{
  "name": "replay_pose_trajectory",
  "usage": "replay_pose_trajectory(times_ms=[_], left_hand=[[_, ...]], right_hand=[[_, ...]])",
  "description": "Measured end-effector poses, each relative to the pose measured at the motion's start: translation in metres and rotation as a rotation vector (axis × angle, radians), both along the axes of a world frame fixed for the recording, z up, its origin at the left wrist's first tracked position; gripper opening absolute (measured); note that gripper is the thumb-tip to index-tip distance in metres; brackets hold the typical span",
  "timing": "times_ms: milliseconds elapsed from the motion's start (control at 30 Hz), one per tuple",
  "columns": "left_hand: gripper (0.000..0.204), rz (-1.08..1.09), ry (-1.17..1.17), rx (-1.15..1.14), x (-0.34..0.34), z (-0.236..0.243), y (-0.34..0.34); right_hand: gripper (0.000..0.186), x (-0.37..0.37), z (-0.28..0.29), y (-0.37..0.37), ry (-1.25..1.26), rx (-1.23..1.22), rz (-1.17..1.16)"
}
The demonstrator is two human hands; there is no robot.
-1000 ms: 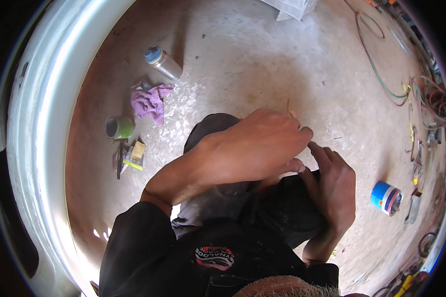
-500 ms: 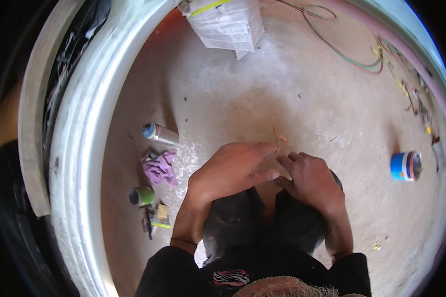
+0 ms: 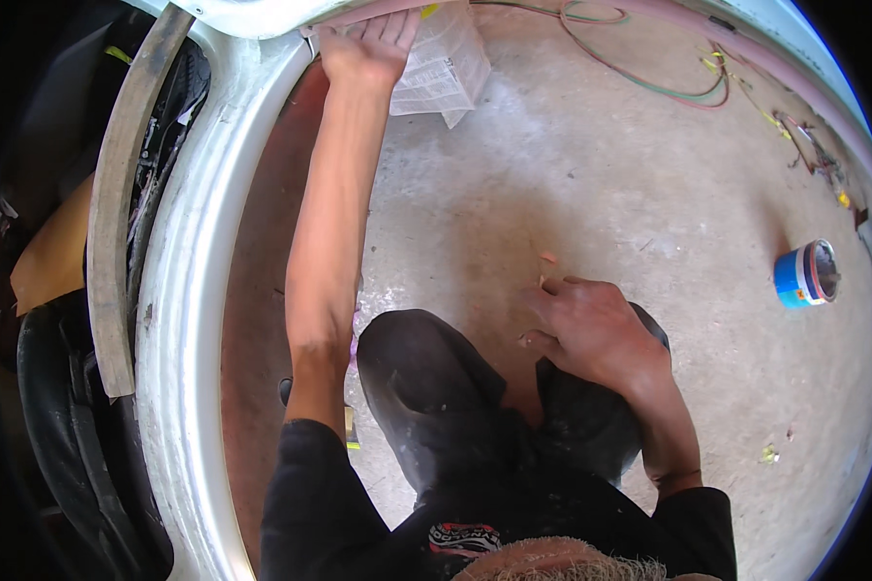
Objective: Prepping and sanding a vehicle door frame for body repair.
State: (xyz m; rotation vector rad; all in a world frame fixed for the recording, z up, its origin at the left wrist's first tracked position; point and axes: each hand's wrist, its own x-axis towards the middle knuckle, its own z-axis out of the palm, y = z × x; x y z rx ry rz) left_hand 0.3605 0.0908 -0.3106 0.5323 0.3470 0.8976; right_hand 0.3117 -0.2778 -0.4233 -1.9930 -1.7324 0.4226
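Note:
My left arm reaches up along the pale car body frame (image 3: 189, 203), and my left hand (image 3: 366, 46) lies open, fingers stretched and touching the underside of its upper edge. My right hand (image 3: 586, 324) hovers over my right knee (image 3: 591, 407), fingers loosely bent, thumb apart from the index finger, with nothing clearly held. A small orange scrap (image 3: 548, 257) lies on the floor just beyond it. The purple cloth (image 3: 356, 349) is mostly hidden behind my left forearm.
A paper-covered item (image 3: 441, 73) stands at the top. Red and green hoses (image 3: 678, 97) lie at upper right, tangled small items (image 3: 814, 160) below them. A blue can (image 3: 804, 274) sits at right. A wooden strip (image 3: 116, 242) and dark parts (image 3: 73, 407) are at left.
My left hand has left its place beside my right hand and moved up to the frame's edge. My right hand stays low. The view has shifted, showing more of the car body.

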Motion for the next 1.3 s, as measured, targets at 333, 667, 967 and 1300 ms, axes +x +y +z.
replay_pose_trajectory(times_ms=[333, 667, 967, 1300], left_hand=[[0.083, -0.039, -0.199, 0.18, 0.068, -0.004, -0.096], [0.096, -0.303, -0.078, 0.117, 0.086, -0.012, -0.186], [0.077, -0.315, 0.09, 0.894, 0.089, -0.054, -0.158], [0.085, -0.022, 0.123, 0.448, 0.067, -0.04, -0.089]], right_hand=[[0.039, -0.004, 0.023, -0.014, -0.028, -0.007, -0.024], [0.045, -0.002, 0.016, -0.005, -0.063, -0.094, -0.025], [0.045, -0.006, 0.02, 0.002, -0.067, -0.151, -0.033], [0.038, 0.002, -0.001, -0.005, -0.074, -0.086, -0.04]])
